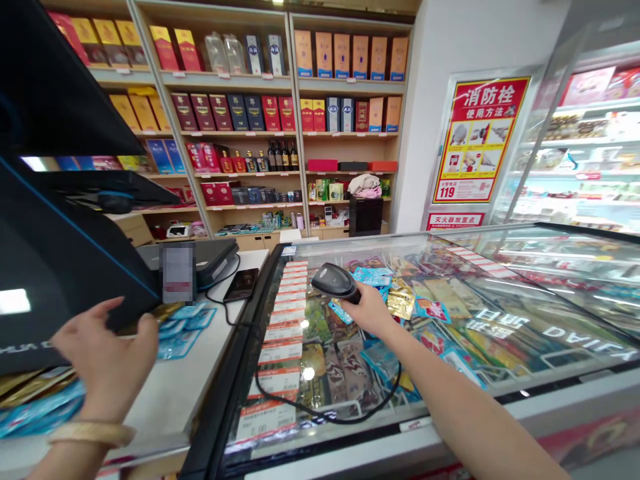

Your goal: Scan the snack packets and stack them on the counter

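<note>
My right hand (371, 311) is closed round the handle of a black barcode scanner (334, 281), held over the glass lid of a chest freezer (500, 313). The scanner's head points left, and its black cable (320, 413) loops across the glass. Small blue and gold snack packets (395, 293) lie on the glass by that hand. My left hand (107, 357) rests at the lower edge of a black screen (55, 280), with its fingers curled and the thumb against the edge. A gold bangle (90, 433) sits on that wrist.
Blue packets (183, 327) lie on the white counter (165, 400) beside a black phone (241, 285) and a black device (215, 257). Wooden shelves (260, 127) of boxed goods fill the back wall. A red fire-hydrant poster (477, 137) and a glass fridge (590, 140) stand on the right.
</note>
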A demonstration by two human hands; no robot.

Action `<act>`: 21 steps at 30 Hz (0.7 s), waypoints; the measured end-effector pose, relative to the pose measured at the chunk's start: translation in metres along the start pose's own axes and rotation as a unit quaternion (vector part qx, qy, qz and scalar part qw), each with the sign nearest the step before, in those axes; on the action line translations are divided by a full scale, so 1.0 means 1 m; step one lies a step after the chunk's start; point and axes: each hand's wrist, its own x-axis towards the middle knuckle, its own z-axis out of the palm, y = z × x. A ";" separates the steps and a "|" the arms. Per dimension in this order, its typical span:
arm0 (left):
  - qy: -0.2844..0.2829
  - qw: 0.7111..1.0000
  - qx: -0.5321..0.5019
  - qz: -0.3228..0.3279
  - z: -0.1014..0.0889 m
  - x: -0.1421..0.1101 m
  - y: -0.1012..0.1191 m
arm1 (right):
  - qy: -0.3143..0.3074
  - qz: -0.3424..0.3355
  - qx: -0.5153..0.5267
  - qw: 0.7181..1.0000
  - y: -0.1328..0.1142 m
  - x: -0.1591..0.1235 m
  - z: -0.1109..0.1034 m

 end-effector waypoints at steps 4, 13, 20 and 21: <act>-0.108 0.986 -0.122 0.020 0.047 -0.030 0.048 | 0.031 0.001 0.030 0.999 0.003 0.003 0.000; -0.451 0.890 -0.037 0.048 0.154 -0.124 0.147 | 0.061 0.002 0.084 0.995 0.007 0.008 -0.001; -0.447 0.894 0.032 -0.004 0.177 -0.144 0.163 | 0.055 0.008 0.075 0.996 0.007 0.009 -0.002; -0.442 0.896 0.030 -0.015 0.178 -0.146 0.164 | 0.055 0.006 0.063 0.996 0.007 0.009 -0.002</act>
